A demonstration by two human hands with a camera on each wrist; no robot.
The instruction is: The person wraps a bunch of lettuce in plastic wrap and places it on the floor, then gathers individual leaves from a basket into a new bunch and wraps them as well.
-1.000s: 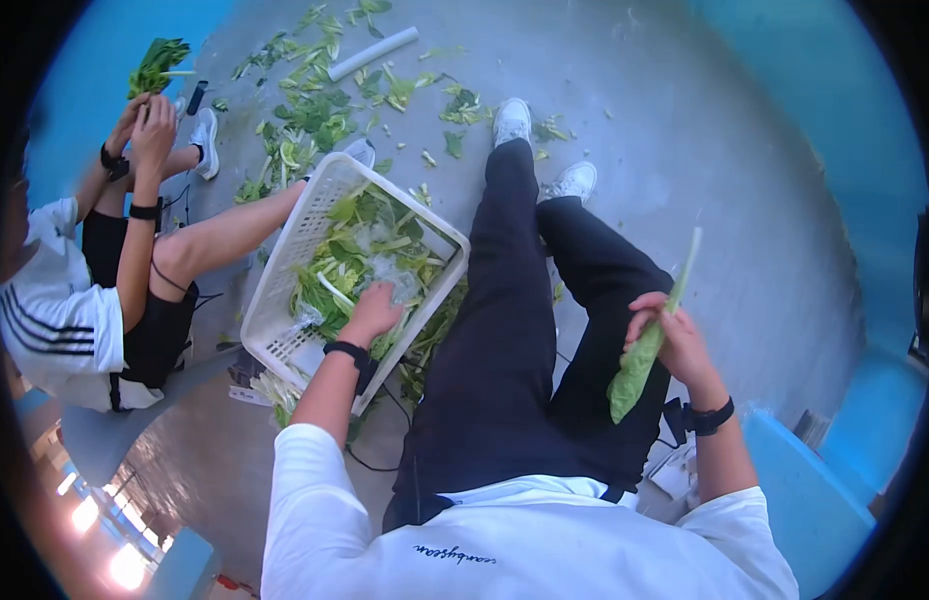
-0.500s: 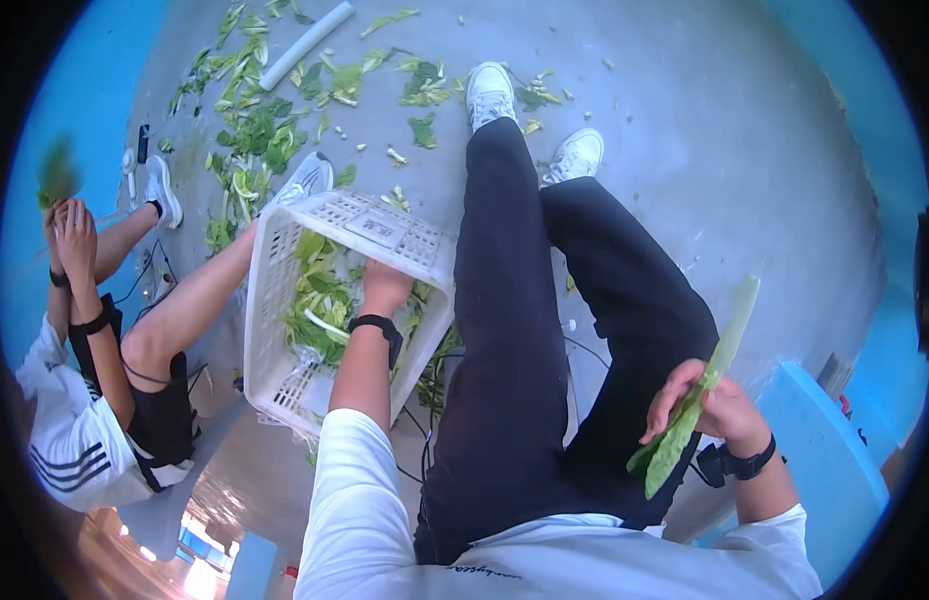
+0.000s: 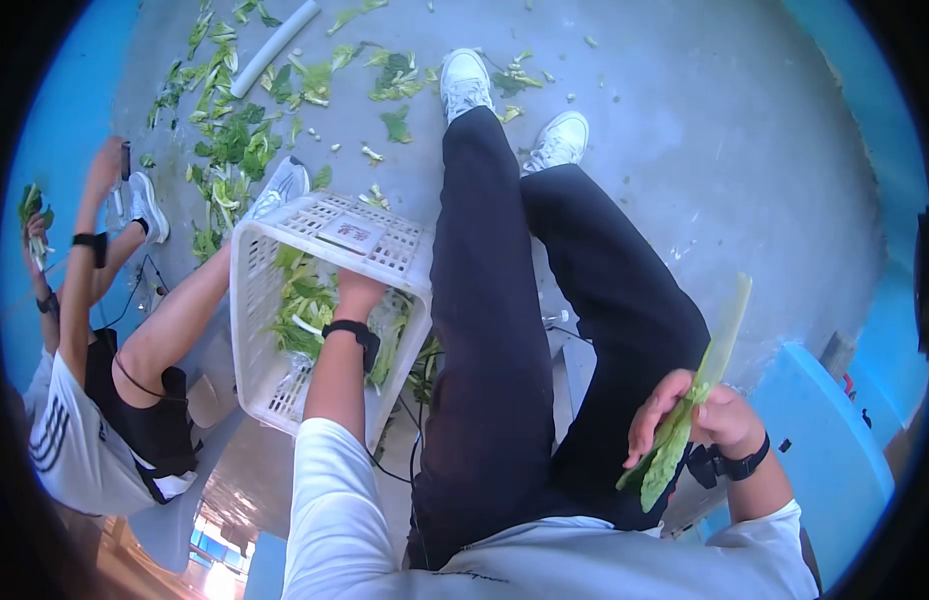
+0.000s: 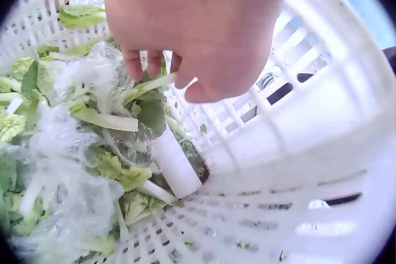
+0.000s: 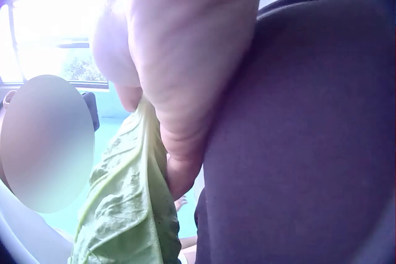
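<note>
Your right hand (image 3: 696, 415) grips one long leaf (image 3: 699, 395), your left hand (image 4: 198, 35) pinches greens (image 4: 93, 152) in the well-stocked white basket (image 3: 324, 232); sorting appears far from finished.

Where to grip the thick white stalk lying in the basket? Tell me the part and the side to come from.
Grip the white stalk mid-length, coming from above with the left hand. It lies flat among the leaves, its lower end close to the basket wall, so the sides are crowded and the top is probably freest.
</note>
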